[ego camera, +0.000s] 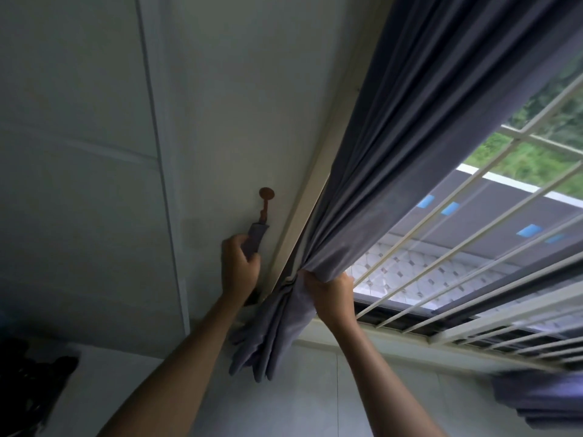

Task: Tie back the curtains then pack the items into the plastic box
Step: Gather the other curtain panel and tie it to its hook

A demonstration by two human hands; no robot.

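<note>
Curtain [362,197] sits bunched in my right hand [331,291], fist clamped on its folds. My left hand [238,268], just beside, pinches the tieback [255,236] hanging lengthwise from the hook [266,200] above it; left is nearer.

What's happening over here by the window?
A person is tying back a grey curtain. The right hand bunches the fabric beside the window frame, while the left hand grips the grey tie-back strap hanging from a brown wall hook. The strap is not yet around the curtain.
</note>
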